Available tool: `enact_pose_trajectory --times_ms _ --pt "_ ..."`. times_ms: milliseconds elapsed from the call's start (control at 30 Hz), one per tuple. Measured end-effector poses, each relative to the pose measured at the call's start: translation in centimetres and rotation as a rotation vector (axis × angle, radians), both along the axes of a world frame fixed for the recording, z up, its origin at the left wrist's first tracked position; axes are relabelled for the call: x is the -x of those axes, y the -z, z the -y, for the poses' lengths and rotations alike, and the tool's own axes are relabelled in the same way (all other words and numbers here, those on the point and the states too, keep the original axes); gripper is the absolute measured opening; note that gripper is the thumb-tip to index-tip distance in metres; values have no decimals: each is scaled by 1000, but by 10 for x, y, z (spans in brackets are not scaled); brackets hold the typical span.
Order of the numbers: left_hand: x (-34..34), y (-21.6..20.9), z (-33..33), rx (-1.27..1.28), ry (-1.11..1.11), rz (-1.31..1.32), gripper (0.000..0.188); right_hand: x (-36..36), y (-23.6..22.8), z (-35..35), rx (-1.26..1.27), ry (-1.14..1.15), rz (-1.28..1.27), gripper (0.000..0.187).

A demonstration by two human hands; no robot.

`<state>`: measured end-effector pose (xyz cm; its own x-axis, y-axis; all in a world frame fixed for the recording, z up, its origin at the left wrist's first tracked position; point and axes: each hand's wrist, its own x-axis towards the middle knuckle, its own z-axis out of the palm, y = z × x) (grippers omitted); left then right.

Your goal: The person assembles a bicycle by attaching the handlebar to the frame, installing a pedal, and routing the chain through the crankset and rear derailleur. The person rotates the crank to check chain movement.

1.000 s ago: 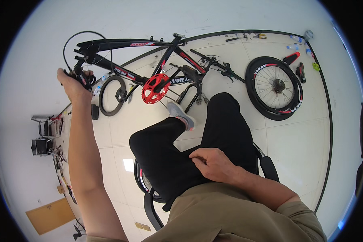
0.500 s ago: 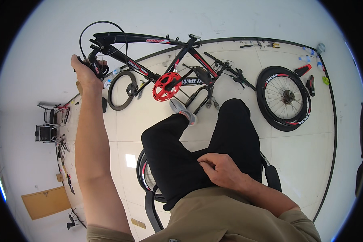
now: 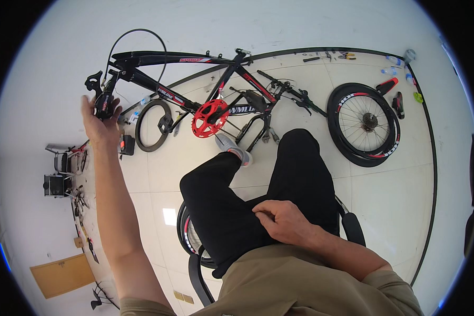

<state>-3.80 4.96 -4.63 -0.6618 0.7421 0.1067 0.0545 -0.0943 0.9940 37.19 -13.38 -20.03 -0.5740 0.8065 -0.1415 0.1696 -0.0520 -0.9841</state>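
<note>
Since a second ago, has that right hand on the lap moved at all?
No. The right hand lies on the black trouser leg at the same spot on the thigh; only the camera view shifted.

You're working in bright, even overhead light; a ceiling lamp glares off the pale floor tiles [image 3: 169, 216] beside your chair. Shadows stay soft and faint. The fisheye bends the wall line and floor joints near the rim, and a black vignette rings a sharp picture
</note>
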Motion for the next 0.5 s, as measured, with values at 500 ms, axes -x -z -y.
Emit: enact_pose_trajectory --times_ms 500 --pt "26 22 -12 54 -47 128 48 -8 17 15 -43 21 1 16"
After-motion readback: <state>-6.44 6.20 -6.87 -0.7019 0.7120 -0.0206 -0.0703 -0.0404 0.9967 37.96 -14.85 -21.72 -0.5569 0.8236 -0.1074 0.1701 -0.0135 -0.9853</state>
